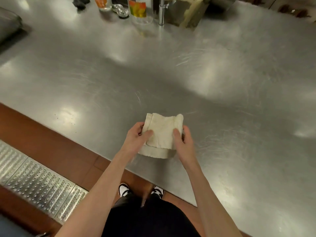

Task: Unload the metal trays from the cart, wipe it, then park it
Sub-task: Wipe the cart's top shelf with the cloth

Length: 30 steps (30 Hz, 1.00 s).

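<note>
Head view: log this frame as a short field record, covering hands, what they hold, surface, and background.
left hand: left hand grips the cloth's left edge
right hand: right hand grips its right edge
held item: folded cream cloth, just above the counter's near edge
surface: brushed steel counter
background: clear bottles with orange labels, far edge
floor: perforated metal grating, left

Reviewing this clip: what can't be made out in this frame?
- Head view: cart and metal trays, none identifiable in frame.
- Bottles at the far edge: cut off by the top, labels blurred.
- Underside of the cloth and fingers of left hand and right hand: hidden by the cloth.
</note>
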Each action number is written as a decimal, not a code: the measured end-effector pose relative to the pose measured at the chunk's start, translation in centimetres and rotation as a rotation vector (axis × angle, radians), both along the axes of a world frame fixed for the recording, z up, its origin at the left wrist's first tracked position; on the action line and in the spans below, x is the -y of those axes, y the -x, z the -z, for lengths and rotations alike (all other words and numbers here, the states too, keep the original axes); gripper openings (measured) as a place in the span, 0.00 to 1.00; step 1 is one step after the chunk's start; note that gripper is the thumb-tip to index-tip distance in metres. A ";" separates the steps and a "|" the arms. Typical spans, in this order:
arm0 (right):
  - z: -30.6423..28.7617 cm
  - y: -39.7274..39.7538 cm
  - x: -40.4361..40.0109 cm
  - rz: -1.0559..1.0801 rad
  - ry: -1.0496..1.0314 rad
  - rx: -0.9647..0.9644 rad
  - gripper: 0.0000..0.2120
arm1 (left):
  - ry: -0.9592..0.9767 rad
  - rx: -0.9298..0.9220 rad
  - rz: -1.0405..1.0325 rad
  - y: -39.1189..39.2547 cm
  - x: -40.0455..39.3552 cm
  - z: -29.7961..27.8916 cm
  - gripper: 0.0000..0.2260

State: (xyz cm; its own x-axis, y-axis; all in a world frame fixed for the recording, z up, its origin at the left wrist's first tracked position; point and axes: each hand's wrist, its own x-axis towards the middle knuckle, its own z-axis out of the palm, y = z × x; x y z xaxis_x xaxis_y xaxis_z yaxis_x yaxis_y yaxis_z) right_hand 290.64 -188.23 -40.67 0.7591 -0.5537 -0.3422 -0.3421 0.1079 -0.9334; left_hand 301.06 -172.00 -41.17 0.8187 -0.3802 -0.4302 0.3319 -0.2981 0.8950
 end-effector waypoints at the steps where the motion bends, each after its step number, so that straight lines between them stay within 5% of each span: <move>1: -0.3 -0.5 -0.4 -0.012 0.009 0.014 0.10 | 0.013 0.010 -0.031 -0.1 -0.6 -0.4 0.12; 10: -2.5 -5.2 -6.2 -0.191 0.031 0.092 0.07 | 0.111 0.097 -0.236 -0.5 -7.7 -3.1 0.12; 30: -6.5 -16.8 -32.7 -0.712 -0.079 0.170 0.09 | 0.159 0.202 -0.781 -2.1 -34.1 -5.5 0.16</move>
